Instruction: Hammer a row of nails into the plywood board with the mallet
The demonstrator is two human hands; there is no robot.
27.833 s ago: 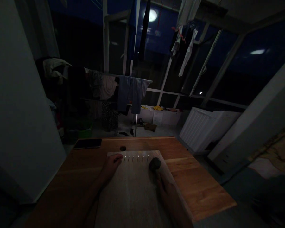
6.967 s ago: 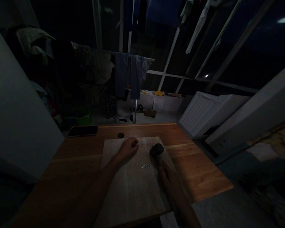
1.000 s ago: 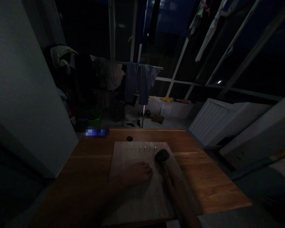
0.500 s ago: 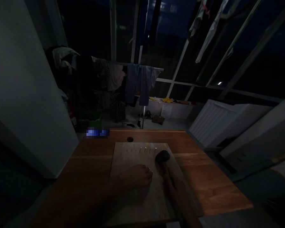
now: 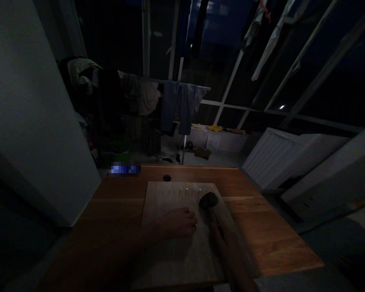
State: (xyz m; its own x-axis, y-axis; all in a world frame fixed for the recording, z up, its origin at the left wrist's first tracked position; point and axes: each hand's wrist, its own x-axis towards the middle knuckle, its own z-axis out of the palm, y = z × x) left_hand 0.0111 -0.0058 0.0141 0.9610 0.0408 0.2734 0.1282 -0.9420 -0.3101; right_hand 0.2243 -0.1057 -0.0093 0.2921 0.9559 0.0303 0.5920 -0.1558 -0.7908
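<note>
A pale wooden board (image 5: pixel 164 243) lies on a brown wooden table (image 5: pixel 115 207). Near its far edge a short row of nails (image 5: pixel 189 191) stands upright. My left hand (image 5: pixel 179 222) rests on the board's middle with its fingers curled together; whether anything is in them is hidden in the dim light. My right hand (image 5: pixel 223 237) grips the handle of a mallet, whose dark rounded head (image 5: pixel 208 200) rests on the board just right of the nails.
A small dark round spot (image 5: pixel 167 178) marks the table beyond the board, and a blurred glowing object (image 5: pixel 124 169) lies at the far left corner. Behind stand a clothes rack (image 5: pixel 170 105) with hanging laundry, a white wall (image 5: pixel 27 113) at left and a white appliance (image 5: pixel 280 158) at right.
My left hand, pinching at the board just left of the mallet head a second ago, has curled its fingers under and shifted slightly. The mallet has hardly moved.
</note>
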